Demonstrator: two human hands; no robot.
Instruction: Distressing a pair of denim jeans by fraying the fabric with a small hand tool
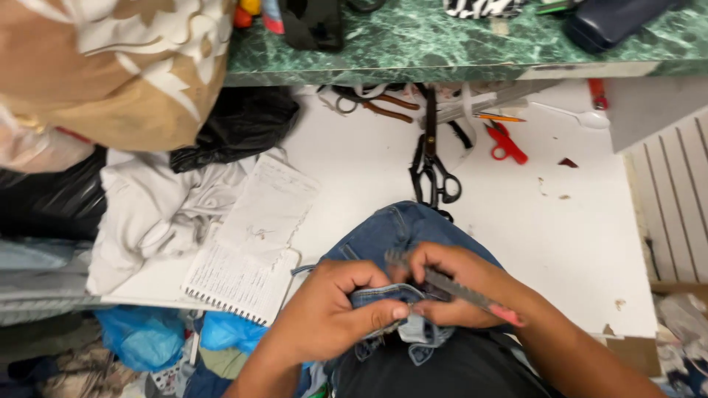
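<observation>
Fingers of the left hand [335,309] pinch a folded edge of the blue jeans [391,236], while the right hand [461,291] grips the same fold and a slim grey tool with a pink end [461,289]. The jeans lie at the near edge of a white worktable [568,236], under a green marble shelf [442,44]. The denim is faded blue, seams showing. Black shears [434,173] lie just beyond; a spiral notebook [254,243] sits left.

Both your arms come up from the bottom and meet in the middle, low down. Your left hand [332,313] is curled, with its thumb pressed flat against the bent fingers in a pinch. Your right hand [453,284] sits just beside it, touching it, fingers folded in tight. Your right forearm slants off toward the bottom right corner.
</observation>
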